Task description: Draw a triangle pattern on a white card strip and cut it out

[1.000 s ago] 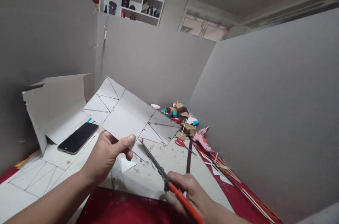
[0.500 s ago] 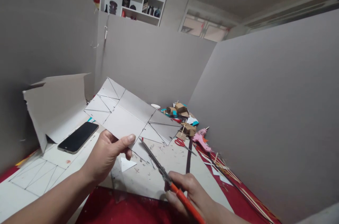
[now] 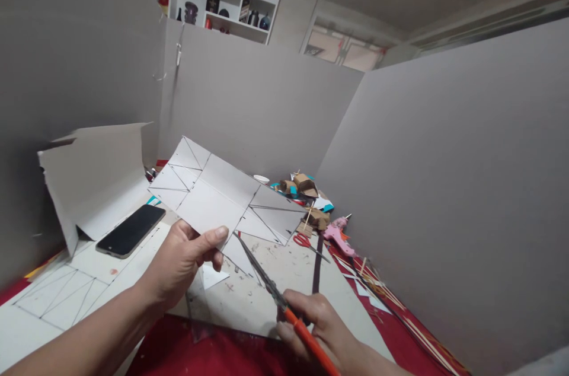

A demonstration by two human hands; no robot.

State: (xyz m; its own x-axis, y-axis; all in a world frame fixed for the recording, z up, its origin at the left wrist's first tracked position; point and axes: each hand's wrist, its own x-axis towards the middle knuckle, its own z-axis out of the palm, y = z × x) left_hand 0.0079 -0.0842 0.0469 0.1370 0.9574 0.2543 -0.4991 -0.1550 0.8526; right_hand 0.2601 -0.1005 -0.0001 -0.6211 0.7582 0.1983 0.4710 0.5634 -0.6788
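A white sheet of card (image 3: pixel 216 186), marked with black ruled lines and diagonals, is pinched by my left hand (image 3: pixel 186 260), thumb on top at its lower edge. My right hand (image 3: pixel 315 319) is wrapped round the orange handles of a pair of scissors (image 3: pixel 271 284). Their narrow blades point up and left, with the tips at the card's lower edge just right of my left thumb. A triangular flap of card hangs below the blades. Whether the blades grip the card I cannot tell. Beneath lies a small white triangular offcut (image 3: pixel 216 276) on the board.
A black phone (image 3: pixel 131 230) lies at left before a folded white card (image 3: pixel 100 180). Red-handled scissors (image 3: pixel 303 239), a pink glue gun (image 3: pixel 338 232) and cardboard scraps (image 3: pixel 306 185) lie at the back right. Thin wooden sticks (image 3: pixel 422 334) line the red cloth. Grey partitions (image 3: pixel 258 103) surround the table.
The card's far left corner has dipped slightly and shifted a little right. The scissor blades look closer together. Both hands stay almost where they were.
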